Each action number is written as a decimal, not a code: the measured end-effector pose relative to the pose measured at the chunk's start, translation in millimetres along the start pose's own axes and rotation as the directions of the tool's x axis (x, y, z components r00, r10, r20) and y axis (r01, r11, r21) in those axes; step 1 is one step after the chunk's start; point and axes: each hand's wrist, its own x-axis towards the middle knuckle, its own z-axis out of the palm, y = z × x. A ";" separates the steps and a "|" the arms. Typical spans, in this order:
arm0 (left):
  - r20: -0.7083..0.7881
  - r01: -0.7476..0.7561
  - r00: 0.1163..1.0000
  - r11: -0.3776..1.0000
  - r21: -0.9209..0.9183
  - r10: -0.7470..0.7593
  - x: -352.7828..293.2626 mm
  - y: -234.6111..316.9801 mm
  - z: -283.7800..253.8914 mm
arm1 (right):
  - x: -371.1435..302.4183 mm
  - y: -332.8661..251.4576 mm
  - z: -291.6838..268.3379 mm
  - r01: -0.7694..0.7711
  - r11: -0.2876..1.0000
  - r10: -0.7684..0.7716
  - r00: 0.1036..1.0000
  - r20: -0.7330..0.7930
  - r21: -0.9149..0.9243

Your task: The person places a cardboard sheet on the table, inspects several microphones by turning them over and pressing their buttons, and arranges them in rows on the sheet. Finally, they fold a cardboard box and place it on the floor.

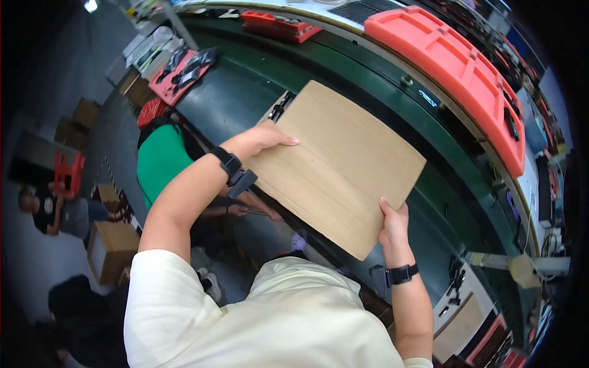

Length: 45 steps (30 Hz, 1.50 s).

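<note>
I hold a flat brown cardboard sheet over the edge of a dark green conveyor belt. My left hand grips the sheet's left edge, thumb on top. At the sheet's lower right edge my right hand pinches it, fingers underneath. Both wrists wear black bands. A black tool partly shows under the sheet's far left corner.
A long red plastic tray lies on the far side of the belt, a smaller red tray beyond it. A person in a green shirt sits at the left. Cardboard boxes stand on the floor.
</note>
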 end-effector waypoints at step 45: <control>0.086 0.031 0.996 0.985 -0.172 -0.016 97.1 -103.4 -95.6 | 42.6 76.3 125.5 -0.307 0.755 0.015 0.892 -0.452 -0.580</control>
